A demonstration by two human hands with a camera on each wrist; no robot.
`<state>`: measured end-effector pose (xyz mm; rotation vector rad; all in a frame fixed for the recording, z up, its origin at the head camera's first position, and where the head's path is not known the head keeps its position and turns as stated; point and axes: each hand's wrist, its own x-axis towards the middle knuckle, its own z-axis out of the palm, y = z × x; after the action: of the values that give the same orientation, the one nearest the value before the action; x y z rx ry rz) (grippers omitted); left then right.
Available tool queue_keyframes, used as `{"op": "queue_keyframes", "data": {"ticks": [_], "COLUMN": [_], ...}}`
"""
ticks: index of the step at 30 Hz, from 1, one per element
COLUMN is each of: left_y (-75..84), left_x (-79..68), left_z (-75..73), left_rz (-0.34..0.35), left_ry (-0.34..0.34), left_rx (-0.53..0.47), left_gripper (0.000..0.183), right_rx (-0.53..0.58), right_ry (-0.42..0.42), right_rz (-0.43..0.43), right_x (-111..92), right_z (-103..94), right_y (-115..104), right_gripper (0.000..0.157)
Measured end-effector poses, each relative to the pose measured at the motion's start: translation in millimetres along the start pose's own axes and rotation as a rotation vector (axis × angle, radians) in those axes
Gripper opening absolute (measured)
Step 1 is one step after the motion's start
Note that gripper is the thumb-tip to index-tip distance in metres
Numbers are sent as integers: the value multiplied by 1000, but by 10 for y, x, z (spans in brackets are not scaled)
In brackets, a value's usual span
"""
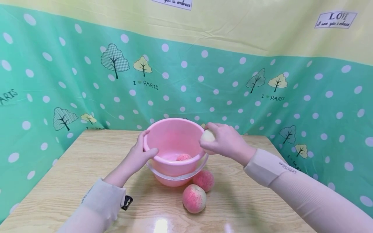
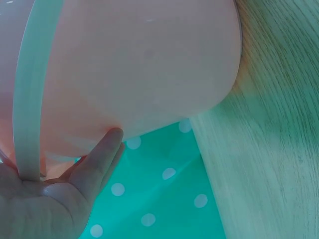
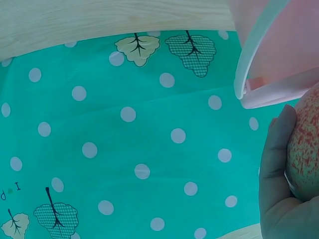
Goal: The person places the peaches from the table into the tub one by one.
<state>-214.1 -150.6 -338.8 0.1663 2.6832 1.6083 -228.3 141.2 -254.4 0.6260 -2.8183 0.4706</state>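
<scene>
Pinching the pink bucket (image 1: 172,167) at its left rim with left hand (image 1: 141,153). Wrapping fingers of right hand (image 1: 228,139) round a peach (image 1: 208,136) by the right rim. Seeing another peach (image 1: 184,157) inside, two more peaches (image 1: 194,198) outside, near right

Pale sleeves (image 1: 316,202), broad grey-beige cuffs (image 1: 263,166), small dark lettering (image 1: 287,167), black fastener (image 1: 126,203) beside the left cuff

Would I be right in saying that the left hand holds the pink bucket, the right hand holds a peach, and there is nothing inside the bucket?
Not quite: the pink bucket is not empty. The head view shows one peach lying inside it. The left hand does hold the bucket, and the right hand does hold another peach.
</scene>
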Motion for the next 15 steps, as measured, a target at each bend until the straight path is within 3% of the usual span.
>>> {"op": "queue_keyframes", "data": {"ticks": [15], "left_y": [-10], "left_x": [10], "left_z": [-1], "left_rz": [-6], "left_ry": [-7], "left_rx": [-13], "left_gripper": [87], "right_rx": [-7], "right_ry": [17], "right_rz": [-14], "right_x": [103], "right_z": [35], "right_y": [-70], "right_gripper": [36]}}
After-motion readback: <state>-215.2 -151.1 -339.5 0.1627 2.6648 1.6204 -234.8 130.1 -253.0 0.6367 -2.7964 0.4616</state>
